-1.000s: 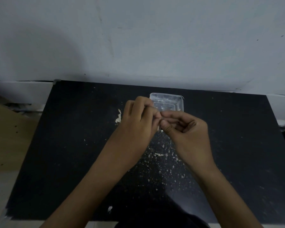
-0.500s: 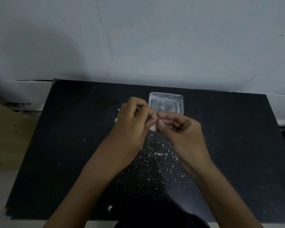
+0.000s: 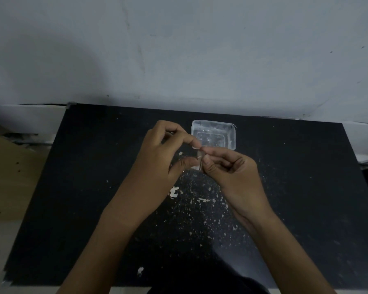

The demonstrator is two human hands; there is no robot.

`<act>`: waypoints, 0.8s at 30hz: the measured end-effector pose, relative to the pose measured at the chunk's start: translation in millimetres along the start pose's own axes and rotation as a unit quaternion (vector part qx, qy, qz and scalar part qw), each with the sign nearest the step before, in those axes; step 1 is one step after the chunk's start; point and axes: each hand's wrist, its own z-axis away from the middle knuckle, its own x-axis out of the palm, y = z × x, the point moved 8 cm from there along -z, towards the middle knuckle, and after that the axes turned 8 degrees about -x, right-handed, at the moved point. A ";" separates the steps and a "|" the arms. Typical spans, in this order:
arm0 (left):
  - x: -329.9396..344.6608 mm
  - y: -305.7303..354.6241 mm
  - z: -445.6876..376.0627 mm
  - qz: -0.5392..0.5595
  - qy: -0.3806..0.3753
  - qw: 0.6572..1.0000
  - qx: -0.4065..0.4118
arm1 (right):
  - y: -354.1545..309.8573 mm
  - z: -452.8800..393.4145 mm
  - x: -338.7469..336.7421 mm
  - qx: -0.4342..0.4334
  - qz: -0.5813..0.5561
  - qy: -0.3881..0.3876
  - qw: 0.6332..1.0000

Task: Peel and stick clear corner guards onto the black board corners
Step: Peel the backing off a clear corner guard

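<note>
Corner guard [image 3: 199,161], clear, at frame centre: we pinch it with left hand [image 3: 164,153] and right hand [image 3: 227,166] above the black board [image 3: 295,187].

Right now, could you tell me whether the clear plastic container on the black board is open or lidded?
Open: the clear container shows a bare rim and no lid.

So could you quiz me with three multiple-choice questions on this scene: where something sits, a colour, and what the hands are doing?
1. Where is the clear plastic container?
A. On the black board, beyond the hands
B. On the floor
C. In the left hand

2. What colour is the board?
A. White
B. Black
C. Red

3. What are the hands doing?
A. Resting flat
B. Pinching a small clear piece together
C. Lifting the container

Answers: 1 A, it sits on the board near the wall; 2 B, the surface is black with pale flecks; 3 B, left hand and right hand meet at the clear piece.
</note>
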 end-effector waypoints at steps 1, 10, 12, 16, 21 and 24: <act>-1.4 -0.3 -0.7 0.002 0.006 1.000 -0.001 | 0.0 -0.2 0.1 -0.001 -0.002 -0.001 1.000; -6.6 -2.7 -0.8 0.043 0.078 0.996 -0.004 | -2.3 -2.0 7.8 -0.005 -0.044 -0.021 0.999; -1.9 -6.3 -0.5 0.061 0.071 0.995 -0.021 | -2.2 -2.4 7.8 -0.010 -0.043 -0.023 0.999; 5.0 -11.9 0.5 0.076 0.069 0.994 -0.043 | -3.0 -1.6 7.2 -0.024 -0.034 -0.052 0.998; 14.2 -13.7 0.8 0.052 0.052 0.996 -0.049 | -0.9 -1.5 7.9 -0.029 -0.021 -0.062 0.997; 17.0 -13.8 1.1 0.052 0.045 0.996 -0.056 | 4.3 -0.3 9.8 -0.014 -0.023 -0.063 0.998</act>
